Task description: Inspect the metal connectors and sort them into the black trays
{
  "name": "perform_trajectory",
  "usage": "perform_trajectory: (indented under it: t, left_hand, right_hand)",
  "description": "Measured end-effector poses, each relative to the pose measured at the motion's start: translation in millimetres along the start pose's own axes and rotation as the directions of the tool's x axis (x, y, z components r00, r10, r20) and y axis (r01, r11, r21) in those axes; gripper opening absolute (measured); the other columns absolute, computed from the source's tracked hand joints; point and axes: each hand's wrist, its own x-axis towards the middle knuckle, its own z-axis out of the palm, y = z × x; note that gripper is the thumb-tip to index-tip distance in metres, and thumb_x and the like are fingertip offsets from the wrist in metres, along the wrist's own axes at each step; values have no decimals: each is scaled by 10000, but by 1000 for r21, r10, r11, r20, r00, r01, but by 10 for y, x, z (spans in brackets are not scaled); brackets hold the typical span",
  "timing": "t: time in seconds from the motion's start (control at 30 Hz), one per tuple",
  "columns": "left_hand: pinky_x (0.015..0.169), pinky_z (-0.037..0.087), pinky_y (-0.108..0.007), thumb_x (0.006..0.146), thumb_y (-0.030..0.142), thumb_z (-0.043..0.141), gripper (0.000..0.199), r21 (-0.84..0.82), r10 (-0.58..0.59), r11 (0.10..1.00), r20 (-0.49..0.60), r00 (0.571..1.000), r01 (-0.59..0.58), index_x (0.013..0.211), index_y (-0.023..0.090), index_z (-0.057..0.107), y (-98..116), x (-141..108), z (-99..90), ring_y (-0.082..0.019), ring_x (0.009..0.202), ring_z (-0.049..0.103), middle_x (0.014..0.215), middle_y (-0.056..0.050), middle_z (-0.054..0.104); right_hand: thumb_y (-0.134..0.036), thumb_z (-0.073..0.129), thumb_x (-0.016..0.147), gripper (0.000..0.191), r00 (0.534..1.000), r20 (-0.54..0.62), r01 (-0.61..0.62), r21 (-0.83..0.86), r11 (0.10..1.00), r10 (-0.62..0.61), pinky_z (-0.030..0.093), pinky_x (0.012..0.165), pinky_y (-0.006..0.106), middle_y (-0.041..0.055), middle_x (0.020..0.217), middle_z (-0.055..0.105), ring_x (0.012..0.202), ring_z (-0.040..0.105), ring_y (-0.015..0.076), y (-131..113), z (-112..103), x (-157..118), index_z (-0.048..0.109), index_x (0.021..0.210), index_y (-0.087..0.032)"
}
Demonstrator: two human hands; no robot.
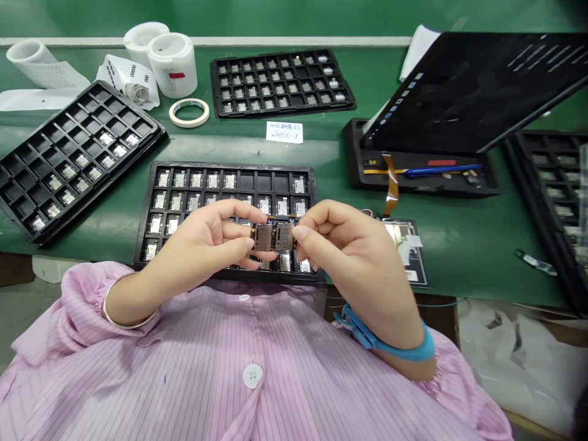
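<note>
Between my two hands I hold a small circuit board (274,236) with two dark metal card sockets side by side. The fingers and thumb of my left hand (215,236) grip its left edge. My right hand (346,251) pinches its right end between thumb and forefinger. Beneath my hands lies a black compartment tray (143,214) with silver parts in many of its pockets; my hands cover part of it. A blue band is around my right wrist.
A second parts tray (34,165) lies at the left, and another tray (280,86) at the back. White film rolls (172,64) and a tape ring (189,113) stand behind. A dark screen (468,92) leans over a black box (422,177) holding a blue pen (443,170). More trays (551,196) sit right.
</note>
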Motion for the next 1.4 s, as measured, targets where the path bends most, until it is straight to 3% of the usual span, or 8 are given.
perform_trajectory:
  t: [0.8, 1.4]
  left_hand:
    - [692, 616, -206, 854, 137, 703, 205, -12, -13, 1000, -17, 1000, 13, 1029, 155, 598, 8, 32, 17, -218, 882, 763, 866, -56, 772]
    - [691, 617, -155, 891, 80, 628, 173, -39, -9, 999, 14, 1000, 10, 1032, 170, 585, -17, 41, -2, -162, 863, 762, 848, -21, 778]
  right_hand:
    - [-180, 623, 858, 172, 1000, -11, -17, 18, 1000, 17, 363, 453, 223, -29, 591, 549, 503, 475, 99, 14, 5, 8, 543, 709, -215]
    - [-189, 599, 863, 169, 1000, -7, 18, 41, 999, -18, 357, 444, 208, -39, 591, 537, 503, 469, 88, 66, -1, 12, 538, 708, -217]
